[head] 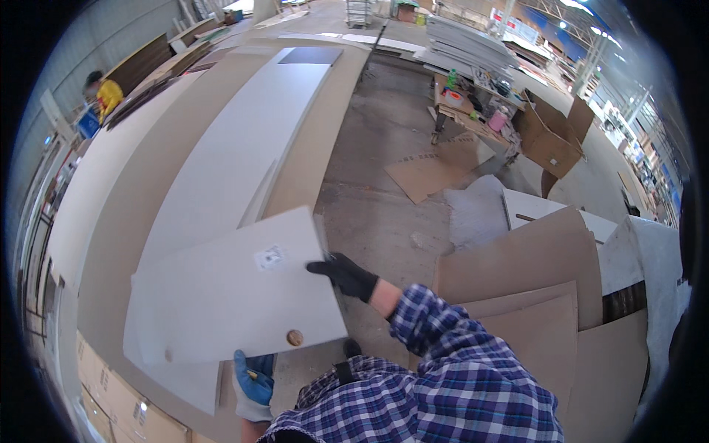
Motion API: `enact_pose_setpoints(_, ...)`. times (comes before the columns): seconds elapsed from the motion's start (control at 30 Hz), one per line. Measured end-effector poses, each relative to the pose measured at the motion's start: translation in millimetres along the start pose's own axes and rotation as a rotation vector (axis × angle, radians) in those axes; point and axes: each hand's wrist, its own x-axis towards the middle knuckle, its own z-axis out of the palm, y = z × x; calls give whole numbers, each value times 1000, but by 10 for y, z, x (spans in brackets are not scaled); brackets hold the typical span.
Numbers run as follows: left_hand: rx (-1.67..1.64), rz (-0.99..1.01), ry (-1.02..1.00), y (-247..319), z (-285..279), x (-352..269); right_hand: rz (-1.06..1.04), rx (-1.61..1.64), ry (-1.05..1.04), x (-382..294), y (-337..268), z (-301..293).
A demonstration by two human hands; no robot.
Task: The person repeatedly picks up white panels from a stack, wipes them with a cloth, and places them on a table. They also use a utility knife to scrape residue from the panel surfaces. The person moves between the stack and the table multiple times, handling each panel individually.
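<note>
A flat white panel (pixel 221 299) is held at a slant over the left-hand stack. It bears a label (pixel 270 257) and has a round hole (pixel 294 338) near its near right corner. My right hand (pixel 352 277), in a black glove, grips the panel's right edge with the thumb on top and the fingers hidden beneath. At the near edge, my left hand (pixel 255 382) in a blue and white glove holds on, its thumb against the rim. A small yellow spot shows at that glove; what it is I cannot tell. Under the panel lies a long white board (pixel 238 149).
Brown sheets (pixel 310 166) lie under the long board. Cardboard boxes (pixel 122 393) sit at lower left. To my right lean cardboard sheets (pixel 520 266); beyond are an open carton (pixel 548 138) and a cluttered workbench (pixel 465 108). A person in yellow (pixel 108 97) is at far left.
</note>
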Motion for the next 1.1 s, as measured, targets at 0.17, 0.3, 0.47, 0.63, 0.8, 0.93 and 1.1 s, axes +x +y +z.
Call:
enact_pose_setpoints(0.17, -32, 52, -58, 293, 295, 948, -112, -574, 88, 1507, -739, -160)
enact_pose_setpoints(0.3, 128, 16, 77, 570, 386, 1537, -410, -845, 281, 2221, -1170, -336)
enact_pose_setpoints(0.47, 340, 17, -62, 602, 669, 1924, -69, -328, 278, 1769, -870, -720)
enact_pose_setpoints(0.63, 520, -188, -310, 363, 1385, 2369, 244, -122, 290, 601, -181, -1266)
enact_pose_setpoints(0.8, 536, -304, -442, 69, 2462, 2900, 128, 484, 580, -434, 67, -1635)
enact_pose_setpoints(0.93, 509, -336, -589, -464, 3379, 3083, 44, 603, 608, -859, -58, -1953)
enact_pose_setpoints(1.1, 376, -602, -763, -1228, 4286, 3160, -51, 808, 681, -1081, -319, -2477)
